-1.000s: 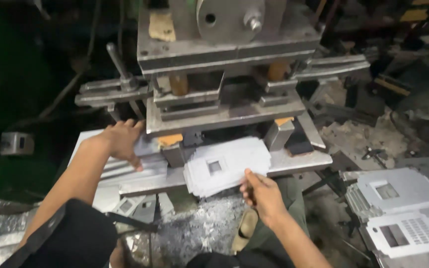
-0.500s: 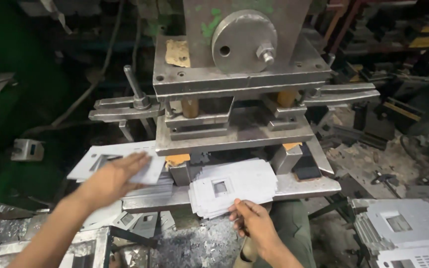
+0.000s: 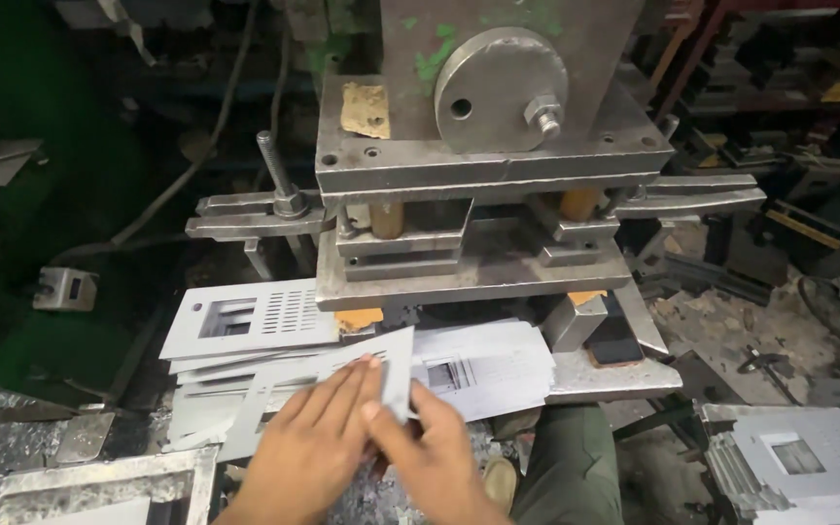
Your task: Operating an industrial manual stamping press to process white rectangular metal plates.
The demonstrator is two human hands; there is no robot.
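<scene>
Holding a thin grey metal sheet [image 3: 342, 384] low in the middle of the frame, both hands meet at its near corner. The left hand [image 3: 313, 442] lies flat on it, fingers out straight, not closed. The right hand [image 3: 430, 452] pinches the sheet's edge. I think a good way is to keep the sheet flat and keep fingers away from the big press [image 3: 483, 194] above. More punched sheets [image 3: 245, 326] lie stacked at left. No boxes or bins show clearly.
</scene>
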